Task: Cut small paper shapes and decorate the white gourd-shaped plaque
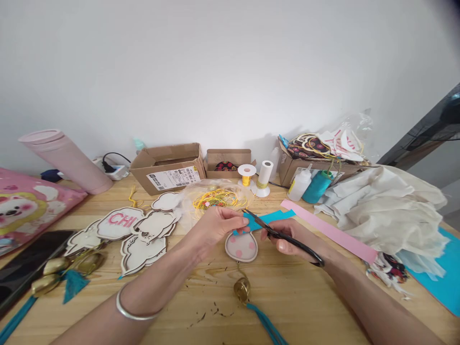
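Observation:
My left hand pinches the left end of a blue strip. In my right hand is a pair of black-handled scissors, its blades reaching up and left over the strip close to my left fingertips. Below the strip lies a rounded white pendant with pink dots, its upper part hidden by the strip. A brass bell hangs off its lower end, with a teal tassel running to the bottom edge. Whether the blades are cutting cannot be made out.
Cloud-shaped wooden frames and several bells lie left, beside a black phone. Cardboard boxes, thread spools and a glue bottle stand behind. Right are a pink strip and crumpled white fabric.

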Demonstrator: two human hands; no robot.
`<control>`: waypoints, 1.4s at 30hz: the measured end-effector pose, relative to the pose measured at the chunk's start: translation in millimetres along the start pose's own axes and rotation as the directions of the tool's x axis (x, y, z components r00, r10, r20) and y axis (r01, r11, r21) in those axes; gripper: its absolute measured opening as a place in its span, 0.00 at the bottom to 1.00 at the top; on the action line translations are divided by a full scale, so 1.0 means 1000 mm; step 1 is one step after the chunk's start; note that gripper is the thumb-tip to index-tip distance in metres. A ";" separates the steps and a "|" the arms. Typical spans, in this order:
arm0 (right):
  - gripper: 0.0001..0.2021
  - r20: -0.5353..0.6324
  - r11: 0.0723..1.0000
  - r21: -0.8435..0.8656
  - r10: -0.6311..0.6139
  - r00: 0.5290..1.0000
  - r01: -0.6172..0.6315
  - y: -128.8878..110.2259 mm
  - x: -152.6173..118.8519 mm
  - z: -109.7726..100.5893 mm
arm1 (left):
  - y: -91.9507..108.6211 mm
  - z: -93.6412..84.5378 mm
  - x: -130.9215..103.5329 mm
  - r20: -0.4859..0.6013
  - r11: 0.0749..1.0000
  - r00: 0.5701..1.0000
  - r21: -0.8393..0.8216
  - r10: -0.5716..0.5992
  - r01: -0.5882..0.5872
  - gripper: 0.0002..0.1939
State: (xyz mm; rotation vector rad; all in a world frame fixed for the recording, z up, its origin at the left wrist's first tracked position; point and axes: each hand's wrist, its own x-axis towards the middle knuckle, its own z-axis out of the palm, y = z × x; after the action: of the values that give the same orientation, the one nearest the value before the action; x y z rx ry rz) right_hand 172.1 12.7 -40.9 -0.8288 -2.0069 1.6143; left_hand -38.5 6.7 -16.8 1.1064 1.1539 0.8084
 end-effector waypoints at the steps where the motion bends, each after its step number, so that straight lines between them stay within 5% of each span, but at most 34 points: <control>1: 0.32 -0.001 1.000 0.003 0.006 1.000 -0.006 0.002 0.000 0.000 | -0.001 0.000 0.000 0.006 1.000 1.000 -0.007 0.009 -0.009 0.06; 8: 0.34 0.045 0.999 0.025 0.025 0.999 -0.026 0.005 -0.002 -0.008 | 0.001 -0.005 -0.002 0.005 0.999 1.000 -0.040 0.007 -0.007 0.06; 11: 0.30 -0.117 0.998 0.052 0.052 0.992 -0.046 -0.008 0.002 -0.007 | 0.000 -0.006 -0.003 -0.020 0.999 0.999 0.008 0.032 -0.032 0.06; 15: 0.24 -0.407 0.992 0.128 0.055 0.912 -0.002 -0.020 0.009 0.006 | -0.008 0.002 -0.001 -0.010 0.990 0.999 0.137 0.037 -0.035 0.06; 23: 0.19 -0.481 0.987 0.152 0.023 0.876 0.058 -0.004 0.006 0.016 | -0.015 0.024 0.004 0.019 0.976 1.000 0.218 0.006 -0.010 0.06; 37: 0.19 -0.681 0.982 0.139 0.000 0.732 0.130 -0.003 0.010 0.020 | -0.034 0.045 0.000 -0.060 0.951 0.995 -0.295 0.075 -0.090 0.11; 42: 0.20 -0.676 0.980 0.161 0.026 0.737 0.114 -0.001 0.013 0.025 | -0.031 0.048 0.002 -0.210 0.983 0.976 -0.162 0.049 -0.084 0.09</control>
State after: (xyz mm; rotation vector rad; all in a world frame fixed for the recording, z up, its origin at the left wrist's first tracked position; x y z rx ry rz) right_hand 146.3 3.5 -46.2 -1.0862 -1.3124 1.1974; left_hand 7.4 -12.6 -45.9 0.9399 1.1983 1.0740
